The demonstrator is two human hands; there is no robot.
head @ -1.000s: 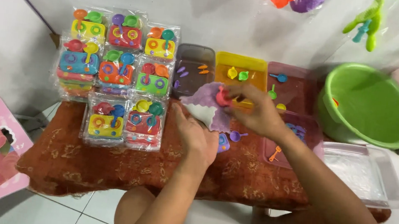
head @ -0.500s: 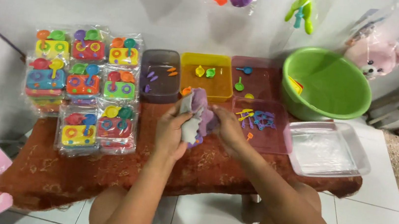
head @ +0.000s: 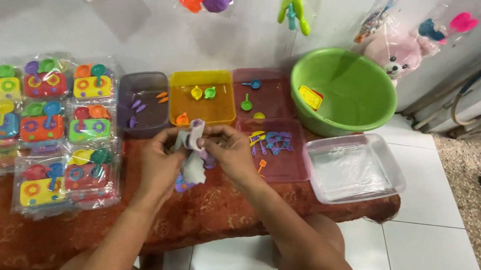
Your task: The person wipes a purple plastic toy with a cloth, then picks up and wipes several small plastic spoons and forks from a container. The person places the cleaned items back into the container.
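Observation:
Both of my hands meet over the middle of a low table covered in a brown-red patterned cloth (head: 202,214). My left hand (head: 161,159) and my right hand (head: 231,152) together hold a small clear plastic bag (head: 194,148) with a purple toy part inside. The bag hangs between my fingers just in front of the trays. A small purple piece (head: 180,183) lies on the cloth below it.
Packed toy kitchen sets (head: 44,132) are stacked at the left. Behind the hands stand a grey tray (head: 143,107), a yellow tray (head: 201,96) and pink trays (head: 277,151) with small toy utensils. A green basin (head: 343,92) and a clear tray (head: 355,168) sit at the right.
The view has shifted right and closer. My right hand came back from the trays with a toy piece, and both hands now hold the small bag together in front of the trays.

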